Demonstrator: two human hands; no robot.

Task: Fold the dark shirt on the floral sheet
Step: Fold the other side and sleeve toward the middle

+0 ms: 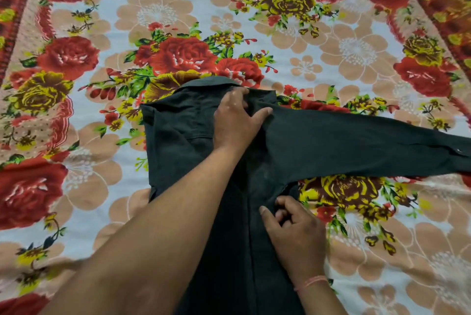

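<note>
The dark shirt [178,136] lies lengthwise on the floral sheet [318,42], collar at the far end. Its left side is folded in to a straight edge. One long sleeve [369,146] stretches out to the right, its buttoned cuff at the frame's right edge. My left hand [235,121] presses flat on the shirt just below the collar, fingers pinching cloth at the shoulder. My right hand [293,228] rests lower down on the shirt's right edge, below the armpit, fingers curled on the fabric.
The floral sheet spreads wide on every side of the shirt, with a red patterned border [448,9] at the far right and one at the far left [12,21]. A thin thread band [312,281] circles my right wrist.
</note>
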